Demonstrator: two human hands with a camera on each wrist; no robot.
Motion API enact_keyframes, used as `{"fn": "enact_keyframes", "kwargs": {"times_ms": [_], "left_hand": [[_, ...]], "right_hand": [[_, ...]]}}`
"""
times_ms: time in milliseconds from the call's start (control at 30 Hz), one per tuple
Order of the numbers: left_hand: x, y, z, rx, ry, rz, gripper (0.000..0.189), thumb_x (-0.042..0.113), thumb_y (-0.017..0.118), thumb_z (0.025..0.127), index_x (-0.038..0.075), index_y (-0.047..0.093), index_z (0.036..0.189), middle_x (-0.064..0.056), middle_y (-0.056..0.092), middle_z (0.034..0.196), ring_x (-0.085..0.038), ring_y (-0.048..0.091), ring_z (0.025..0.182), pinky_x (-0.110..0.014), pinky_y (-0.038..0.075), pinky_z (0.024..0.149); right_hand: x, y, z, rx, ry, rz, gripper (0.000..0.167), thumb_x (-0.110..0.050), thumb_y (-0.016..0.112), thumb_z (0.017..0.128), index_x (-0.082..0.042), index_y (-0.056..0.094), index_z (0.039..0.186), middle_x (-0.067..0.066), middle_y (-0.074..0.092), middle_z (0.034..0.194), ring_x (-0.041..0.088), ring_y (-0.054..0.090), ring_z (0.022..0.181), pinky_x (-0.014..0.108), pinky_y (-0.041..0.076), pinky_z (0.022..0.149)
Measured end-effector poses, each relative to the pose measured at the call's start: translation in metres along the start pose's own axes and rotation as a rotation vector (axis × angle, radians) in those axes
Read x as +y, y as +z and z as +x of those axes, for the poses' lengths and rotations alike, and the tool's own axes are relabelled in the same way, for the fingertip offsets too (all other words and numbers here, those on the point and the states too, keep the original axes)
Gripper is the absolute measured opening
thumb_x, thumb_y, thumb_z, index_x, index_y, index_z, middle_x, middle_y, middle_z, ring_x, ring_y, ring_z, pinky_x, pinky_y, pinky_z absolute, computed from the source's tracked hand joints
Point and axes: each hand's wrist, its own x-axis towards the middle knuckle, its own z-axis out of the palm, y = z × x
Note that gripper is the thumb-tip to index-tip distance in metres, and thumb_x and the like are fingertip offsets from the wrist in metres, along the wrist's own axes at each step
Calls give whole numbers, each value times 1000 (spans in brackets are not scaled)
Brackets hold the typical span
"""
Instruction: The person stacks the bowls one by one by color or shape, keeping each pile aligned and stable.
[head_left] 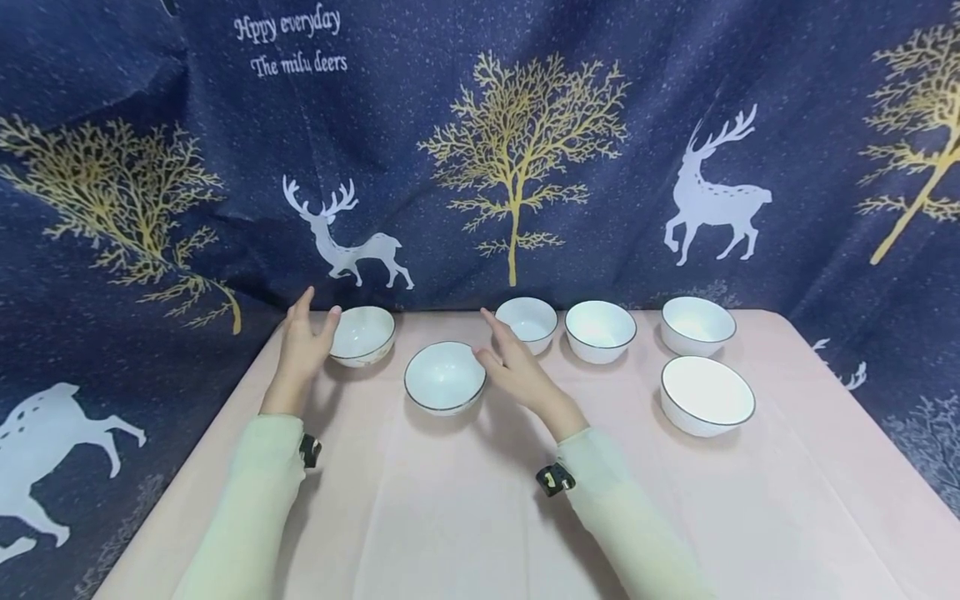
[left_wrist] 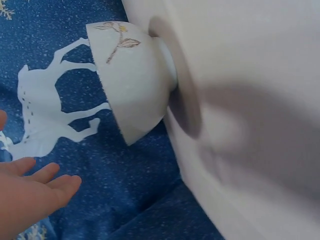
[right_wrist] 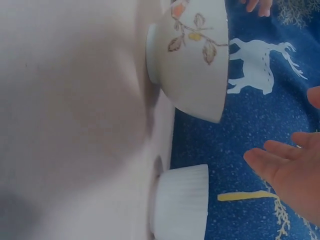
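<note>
My left hand (head_left: 302,354) is raised with fingers extended and thumb spread, just left of a white bowl (head_left: 363,335) near the back edge. In the left wrist view a leaf-and-stem pattern shows on that bowl's side (left_wrist: 132,82), with the hand apart from it. My right hand (head_left: 525,375) stands beside the rim of a dark-rimmed bowl (head_left: 446,379) in the middle, fingers extended. The right wrist view shows a gap between the fingers (right_wrist: 280,162) and this bowl, which carries a floral print. Both hands hold nothing.
Behind the right hand stands a ribbed white bowl (head_left: 527,321), with another bowl (head_left: 600,329) beside it. Farther right are a back bowl (head_left: 697,325) and a nearer bowl (head_left: 707,396). A pink cloth covers the table (head_left: 450,517); a blue deer-print curtain (head_left: 585,208) hangs behind.
</note>
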Motion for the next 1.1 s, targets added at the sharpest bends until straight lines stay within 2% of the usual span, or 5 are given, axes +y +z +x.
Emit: {"fn": "enact_keyframes", "kwargs": {"times_ms": [233, 600, 833, 1000, 1100], "left_hand": [[-11, 3, 4, -1, -81, -66, 67, 32, 47, 100, 2, 18, 152, -29, 18, 153, -45, 17, 141, -56, 15, 117], [-27, 8, 12, -31, -230, -217, 67, 34, 40, 103, 0, 11, 153, -26, 18, 155, -41, 18, 143, -48, 21, 118], [-37, 9, 11, -74, -344, -301, 66, 36, 34, 103, 5, 6, 154, -23, 14, 157, -37, 19, 143, -50, 28, 115], [-40, 11, 9, -106, -403, -325, 66, 35, 32, 104, 7, 0, 155, -22, 11, 158, -36, 16, 144, -48, 24, 117], [-43, 14, 9, -104, -440, -366, 65, 34, 32, 103, 8, 1, 155, -21, 15, 157, -36, 22, 142, -45, 26, 117]], "right_hand": [[3, 7, 1, 7, 45, 78, 62, -23, 46, 100, -7, 19, 153, 15, 22, 157, 33, 31, 140, 37, 29, 115], [7, 16, 6, 45, 122, 106, 58, -20, 44, 100, -4, 23, 152, 23, 33, 150, 40, 36, 136, 45, 37, 110], [11, 19, 7, 50, 191, 126, 60, -22, 43, 99, -5, 22, 152, 23, 34, 149, 39, 36, 136, 46, 35, 112], [13, 21, 6, 32, 220, 152, 60, -23, 43, 100, -7, 21, 153, 23, 34, 150, 38, 36, 136, 49, 34, 112], [16, 23, 5, 17, 237, 175, 59, -21, 42, 100, -5, 22, 152, 24, 34, 149, 40, 36, 135, 50, 33, 112]]}}
